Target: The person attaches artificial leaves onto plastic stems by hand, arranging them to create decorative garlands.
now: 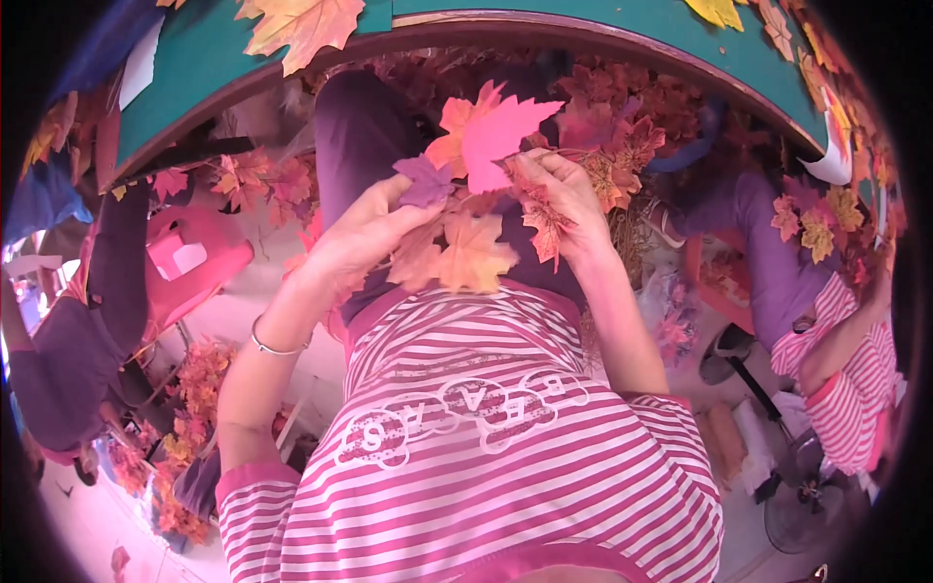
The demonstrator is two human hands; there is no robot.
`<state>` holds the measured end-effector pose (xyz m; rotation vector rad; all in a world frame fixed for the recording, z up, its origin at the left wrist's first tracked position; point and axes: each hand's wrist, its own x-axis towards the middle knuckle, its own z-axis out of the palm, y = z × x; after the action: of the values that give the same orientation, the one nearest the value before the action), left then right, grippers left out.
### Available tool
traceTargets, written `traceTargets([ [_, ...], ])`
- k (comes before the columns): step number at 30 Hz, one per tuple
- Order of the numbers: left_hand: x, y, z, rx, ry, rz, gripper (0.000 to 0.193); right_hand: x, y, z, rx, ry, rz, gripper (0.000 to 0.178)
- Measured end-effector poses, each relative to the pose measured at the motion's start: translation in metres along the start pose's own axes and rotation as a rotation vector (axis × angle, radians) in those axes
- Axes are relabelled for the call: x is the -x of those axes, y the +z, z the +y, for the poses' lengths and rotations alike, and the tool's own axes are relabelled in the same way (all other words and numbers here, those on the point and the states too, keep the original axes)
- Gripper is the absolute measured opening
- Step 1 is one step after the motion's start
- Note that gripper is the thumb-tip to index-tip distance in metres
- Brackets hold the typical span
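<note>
A spray of artificial maple leaves is spread between my two hands above my lap. My left hand [371, 228] is closed on its left side, by a purple leaf [425, 181] and a pale orange leaf [474, 253] that hangs below. My right hand [575, 206] pinches the other side, next to a reddish patterned leaf [546, 231]. A bright pink leaf [505, 136] stands up at the top, overlapping an orange one [449, 136] behind it. The stems between my fingers are mostly hidden.
The edge of a green-topped table [583, 21] curves ahead of me, with a yellow-orange leaf [306, 27] on it. Heaped leaves [622, 107] lie beneath. A pink plastic stool [199, 262] stands at left. People sit on both sides; a striped sleeve [850, 379] shows at right.
</note>
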<state>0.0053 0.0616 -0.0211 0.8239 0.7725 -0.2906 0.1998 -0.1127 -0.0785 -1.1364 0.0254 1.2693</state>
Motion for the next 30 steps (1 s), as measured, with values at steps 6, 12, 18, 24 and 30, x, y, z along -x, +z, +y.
traceTargets([
  [6,-0.004,-0.004,0.028,-0.584,0.088,0.06,0.068,-0.001,-0.006,-0.003,0.13,0.02,0.029,0.016],
  [12,-0.024,-0.009,0.037,-0.612,0.144,-0.034,0.032,-0.002,-0.009,-0.004,0.172,-0.015,0.057,0.016],
  [18,-0.04,-0.013,0.039,-0.522,-0.092,0.027,0.048,0.003,-0.007,-0.009,0.214,-0.023,0.086,0.014],
  [24,-0.033,-0.008,0.03,-0.39,-0.138,0.024,0.059,0.007,-0.008,-0.004,0.044,-0.102,0.037,0.009],
  [30,-0.027,-0.002,0.021,-0.371,-0.093,-0.061,0.056,0.004,-0.012,-0.002,-0.1,-0.161,-0.114,0.023],
])
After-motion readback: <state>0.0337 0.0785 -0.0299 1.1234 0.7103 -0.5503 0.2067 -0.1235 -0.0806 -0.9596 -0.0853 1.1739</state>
